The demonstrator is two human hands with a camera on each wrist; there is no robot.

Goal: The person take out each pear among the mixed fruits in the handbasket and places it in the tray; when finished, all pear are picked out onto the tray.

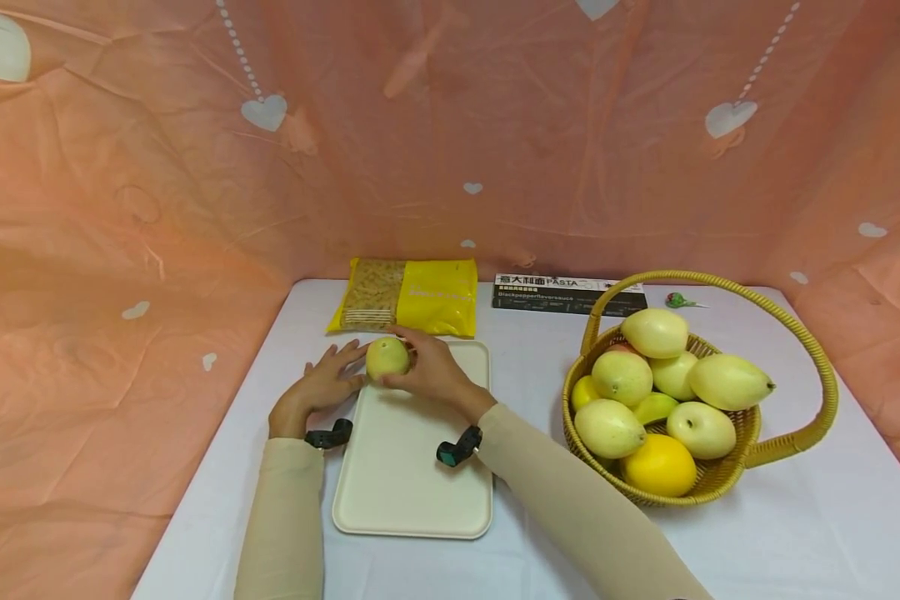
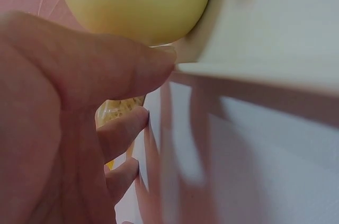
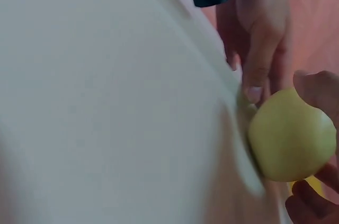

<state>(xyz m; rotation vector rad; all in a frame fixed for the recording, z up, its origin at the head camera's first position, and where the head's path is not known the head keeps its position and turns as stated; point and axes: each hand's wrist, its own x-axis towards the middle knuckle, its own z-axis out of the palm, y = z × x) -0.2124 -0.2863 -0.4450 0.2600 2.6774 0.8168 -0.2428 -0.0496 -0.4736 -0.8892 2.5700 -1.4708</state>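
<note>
A round yellow-green apple (image 1: 387, 358) sits at the far left corner of a cream tray (image 1: 412, 467). My right hand (image 1: 431, 371) grips it from the right, thumb and fingers curved around its side; the right wrist view shows the apple (image 3: 292, 135) low at the right. Just outside the tray's left edge is my left hand (image 1: 326, 385), its fingers fairly straight and pointing at the apple. In the left wrist view, the left thumb (image 2: 119, 68) lies against the tray's rim, just below the apple (image 2: 137, 1).
A handled wicker basket (image 1: 567, 417) on the right holds several pale fruits and a yellow one (image 1: 658, 465). Behind the tray lie a yellow pasta bag (image 1: 438, 292) and a black pasta box (image 1: 562, 298). A small green-and-red item (image 1: 677, 300) lies behind the basket.
</note>
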